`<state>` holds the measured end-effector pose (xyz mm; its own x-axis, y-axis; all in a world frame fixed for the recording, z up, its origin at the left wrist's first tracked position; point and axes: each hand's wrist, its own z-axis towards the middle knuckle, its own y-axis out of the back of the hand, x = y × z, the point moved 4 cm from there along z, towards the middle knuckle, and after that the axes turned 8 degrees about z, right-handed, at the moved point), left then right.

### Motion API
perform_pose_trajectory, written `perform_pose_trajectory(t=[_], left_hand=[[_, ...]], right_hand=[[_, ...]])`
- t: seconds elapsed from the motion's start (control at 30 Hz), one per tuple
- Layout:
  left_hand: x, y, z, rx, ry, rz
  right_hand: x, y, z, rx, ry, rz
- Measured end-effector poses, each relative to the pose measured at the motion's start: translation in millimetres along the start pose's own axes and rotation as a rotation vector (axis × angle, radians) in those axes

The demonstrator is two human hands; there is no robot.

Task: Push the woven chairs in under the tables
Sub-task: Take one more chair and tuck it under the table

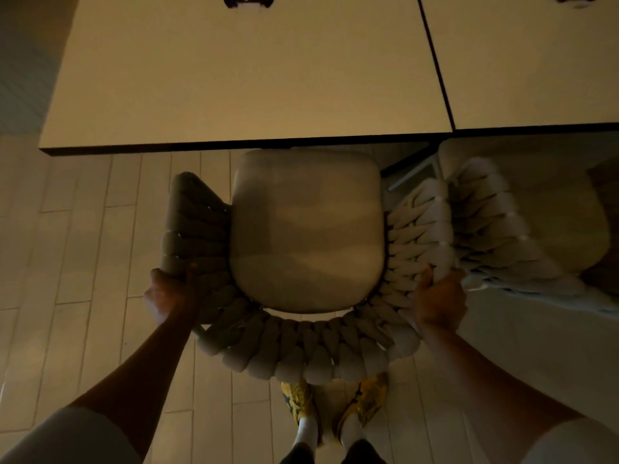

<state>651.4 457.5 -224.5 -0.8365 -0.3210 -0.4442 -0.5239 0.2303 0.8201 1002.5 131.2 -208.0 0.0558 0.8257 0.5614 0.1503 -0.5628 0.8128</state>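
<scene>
Grip: my left hand [167,296] and right hand [438,296] clasp the woven chair [306,358] arms
Push: straight, evenly, under the table [234,78], clear of the neighbouring chair [485,222]

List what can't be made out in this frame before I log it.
- Head view: chair legs, hidden beneath its seat and woven back.
- Head view: dark label on the table, cut off by the top edge; text unreadable.
- Head view: second chair, cut off by the right edge.
- Head view: fingers of the left hand and right hand, wrapped behind the weave.
</scene>
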Motion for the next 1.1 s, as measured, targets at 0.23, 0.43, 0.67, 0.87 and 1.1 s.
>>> perform_pose_trajectory(t=[0.23,0.43,0.67,0.87,1.1], left_hand=[[-5,-8,-10,0.01,-0.004,0.018],[-14,-21,-18,-0.02,-0.022,0.013],[-1,-12,-21,-0.007,0.012,0.018],[2,2,-6,-0.037,0.019,0.08],[-4,1,-1,-0.059,0.04,0.063]], right_hand=[[-6,4,20,0.002,0.01,-0.027],[3,3,52,-0.013,0.085,-0.033],[18,-1,49,0.0,0.118,0.001],[21,-14,31,0.021,0.117,0.021],[26,-20,36,0.002,0.109,-0.008]])
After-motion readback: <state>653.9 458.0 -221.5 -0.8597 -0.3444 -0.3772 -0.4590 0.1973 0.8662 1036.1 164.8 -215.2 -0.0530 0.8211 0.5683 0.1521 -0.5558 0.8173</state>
